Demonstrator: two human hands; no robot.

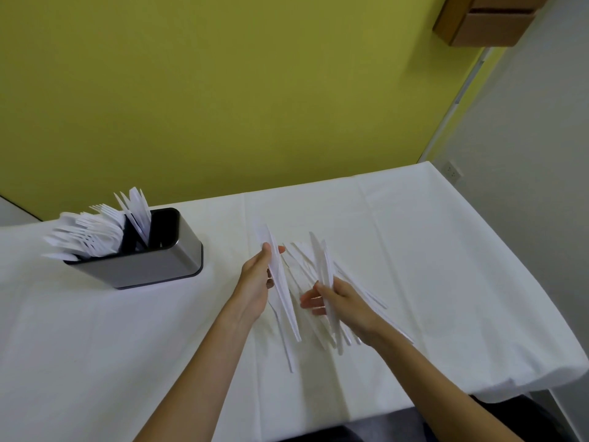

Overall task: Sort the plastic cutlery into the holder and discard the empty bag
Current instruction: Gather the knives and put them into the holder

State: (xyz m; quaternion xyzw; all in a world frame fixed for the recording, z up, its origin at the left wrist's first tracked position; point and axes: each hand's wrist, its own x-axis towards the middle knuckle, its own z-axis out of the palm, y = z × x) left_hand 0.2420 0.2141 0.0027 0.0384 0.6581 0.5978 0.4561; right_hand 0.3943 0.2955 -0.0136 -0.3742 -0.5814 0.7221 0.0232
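Now left hand [256, 279] grips knife bundle [287, 301], right hand [345, 303] pinches second knife bunch [320, 260]. Light, stiff, slick plastic; probably best held mid-handle, else bundle fans out.

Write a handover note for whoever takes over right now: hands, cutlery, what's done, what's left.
Left hand grips a bunch of knives; right hand grips a second bunch.
Loose knives lie on the tablecloth between the hands.
Done: the holder, far left, has forks and some filed knives.
Left: put all remaining knives in the holder, then discard the bag, which is not in view.
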